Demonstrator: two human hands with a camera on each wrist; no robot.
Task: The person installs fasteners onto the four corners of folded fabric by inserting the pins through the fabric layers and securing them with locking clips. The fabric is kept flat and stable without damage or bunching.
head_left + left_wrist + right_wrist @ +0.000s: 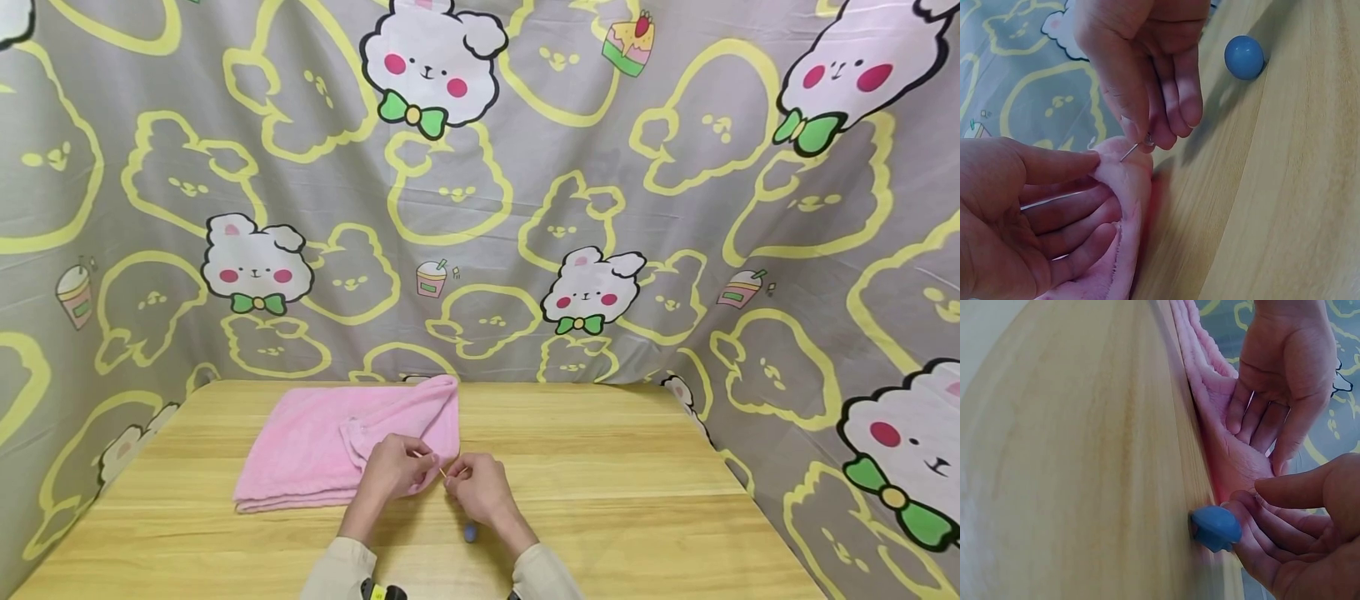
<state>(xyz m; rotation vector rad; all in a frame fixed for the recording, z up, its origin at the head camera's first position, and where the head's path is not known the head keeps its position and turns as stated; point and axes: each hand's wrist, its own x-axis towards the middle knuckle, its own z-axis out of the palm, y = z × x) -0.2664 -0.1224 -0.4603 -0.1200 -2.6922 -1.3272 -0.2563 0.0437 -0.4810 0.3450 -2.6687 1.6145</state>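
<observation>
A folded pink towel [315,442] lies on the table, one corner lifted at its right. My left hand [397,468] pinches that edge of the pink cloth [1132,181] between thumb and fingers. Just right of it, my right hand [480,490] pinches a thin metal pin or needle [1129,152], whose tip touches the cloth in the left wrist view. The pin's other end is hidden by the right fingers. A small blue object [470,532] rests on the wood below my right hand; it looks round in the left wrist view, with a ridged underside in the right wrist view.
The light wooden table [615,500] runs back to a grey curtain [480,200] with yellow outlines and white cartoon animals. The curtain also hangs along both sides.
</observation>
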